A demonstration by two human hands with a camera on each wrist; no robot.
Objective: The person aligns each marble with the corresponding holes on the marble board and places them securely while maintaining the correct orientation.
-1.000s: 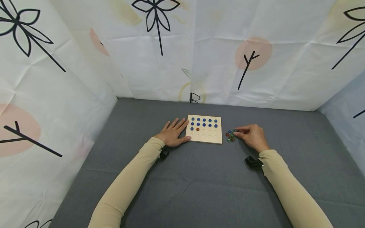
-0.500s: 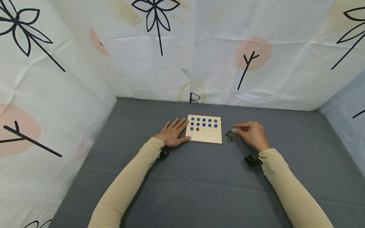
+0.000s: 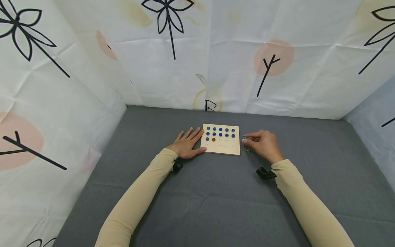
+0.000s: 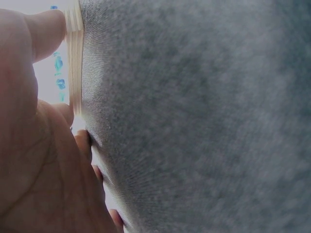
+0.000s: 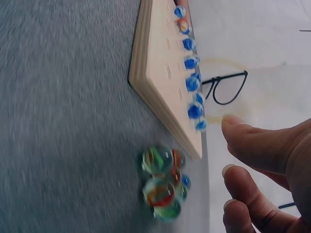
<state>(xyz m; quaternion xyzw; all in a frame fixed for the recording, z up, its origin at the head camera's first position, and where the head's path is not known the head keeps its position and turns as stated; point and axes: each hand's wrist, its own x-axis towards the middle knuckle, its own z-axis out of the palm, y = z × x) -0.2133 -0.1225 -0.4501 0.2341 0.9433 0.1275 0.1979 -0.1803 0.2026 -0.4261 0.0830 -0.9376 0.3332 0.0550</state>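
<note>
A pale wooden board (image 3: 229, 148) with rows of round pits lies on the grey cloth. Blue marbles (image 3: 220, 132) fill its two far rows, and one orange marble (image 3: 213, 139) sits in the third row. My left hand (image 3: 186, 142) lies flat on the cloth, its fingers straight against the board's left edge (image 4: 75, 48). My right hand (image 3: 245, 139) hovers at the board's right edge and pinches a small greenish marble (image 3: 243, 138) between thumb and fingertips. A heap of loose coloured marbles (image 5: 163, 187) lies just below that hand, partly hidden in the head view.
Grey cloth (image 3: 216, 199) covers the whole table. Printed white sheets (image 3: 172, 68) wall it in at the back and on both sides. A black wrist camera (image 3: 265, 174) sits under each sleeve.
My right hand has lifted off the marble heap and moved left toward the board's right edge with a marble. The left hand has not moved.
</note>
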